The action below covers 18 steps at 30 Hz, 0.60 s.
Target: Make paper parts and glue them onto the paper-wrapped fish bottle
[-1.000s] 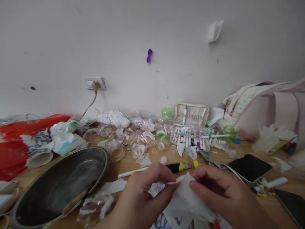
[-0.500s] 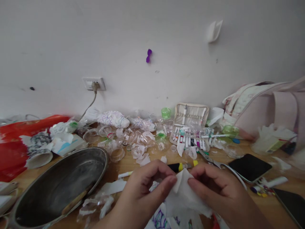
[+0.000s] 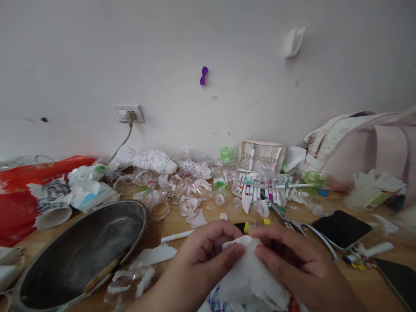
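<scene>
Between my two hands is a thin white sheet that looks like tissue paper (image 3: pixel 250 273), its top edge bunched. My left hand (image 3: pixel 209 255) pinches its upper left side between thumb and fingers. On the other side, my right hand (image 3: pixel 295 262) grips the upper right, thumb in front and fingers behind. Below the sheet, a white piece with purple and blue scale-like lines (image 3: pixel 214 301) shows in part; the rest is covered. A black and yellow tool (image 3: pixel 241 227) lies just beyond my fingertips, and a white marker (image 3: pixel 177 236) beside my left hand.
A dark oval pan (image 3: pixel 81 247) fills the left front. Scissors (image 3: pixel 286 216) and a black phone (image 3: pixel 341 229) lie to the right. Farther back are an open marker case (image 3: pixel 261 156), cut plastic bottle pieces (image 3: pixel 159 210), a patterned paper fish (image 3: pixel 156 161) and a pink bag (image 3: pixel 354 147).
My hands have drawn slightly closer together. The pointed tip of the white sheet has gone from view, leaving a rounder, bunched top edge, and the sheet now spreads lower over the patterned piece.
</scene>
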### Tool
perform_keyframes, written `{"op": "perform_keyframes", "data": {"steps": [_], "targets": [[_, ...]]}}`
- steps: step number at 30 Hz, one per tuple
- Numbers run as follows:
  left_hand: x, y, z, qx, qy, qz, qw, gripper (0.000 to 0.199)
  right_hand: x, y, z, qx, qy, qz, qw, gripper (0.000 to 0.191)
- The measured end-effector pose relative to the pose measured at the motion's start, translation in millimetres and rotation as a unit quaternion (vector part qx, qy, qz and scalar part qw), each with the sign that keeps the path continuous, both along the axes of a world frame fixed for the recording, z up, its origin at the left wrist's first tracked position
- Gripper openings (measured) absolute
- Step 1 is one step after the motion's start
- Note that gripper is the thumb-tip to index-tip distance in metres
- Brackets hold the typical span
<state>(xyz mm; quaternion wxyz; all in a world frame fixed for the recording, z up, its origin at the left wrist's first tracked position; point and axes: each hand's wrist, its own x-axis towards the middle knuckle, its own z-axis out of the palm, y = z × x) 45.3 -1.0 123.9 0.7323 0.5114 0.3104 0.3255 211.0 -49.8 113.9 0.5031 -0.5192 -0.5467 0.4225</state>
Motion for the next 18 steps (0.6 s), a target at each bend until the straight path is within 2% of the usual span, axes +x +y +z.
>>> {"op": "perform_keyframes", "data": {"steps": [3,5,7,10,12,18], "targets": [[0.5,0.6,-1.2,-0.023,-0.037,0.007,0.999,0.026,3.7,2.6,-1.6,0.153,-0.107,0.012,0.982,0.028],[0.7,0.9,-2.9,-0.047,-0.059,0.007,0.997,0.024,7.1,4.1,-4.8,0.242,-0.175,0.018,0.954,0.036],[0.9,1.0,-4.8,-0.074,-0.077,0.001,0.994,0.021,10.5,4.5,-9.3,0.301,-0.249,0.014,0.920,0.036],[1.3,0.3,-6.1,-0.111,-0.087,-0.010,0.990,0.017,15.4,3.3,-15.0,0.354,-0.356,0.002,0.865,0.031],[1.5,-0.3,-5.2,-0.130,-0.086,-0.004,0.988,0.019,18.2,2.7,-16.2,0.388,-0.400,0.023,0.830,0.031],[1.3,-2.3,-3.5,-0.173,-0.055,0.060,0.982,0.032,17.3,2.7,-3.4,0.471,-0.434,0.019,0.767,0.028]]}}
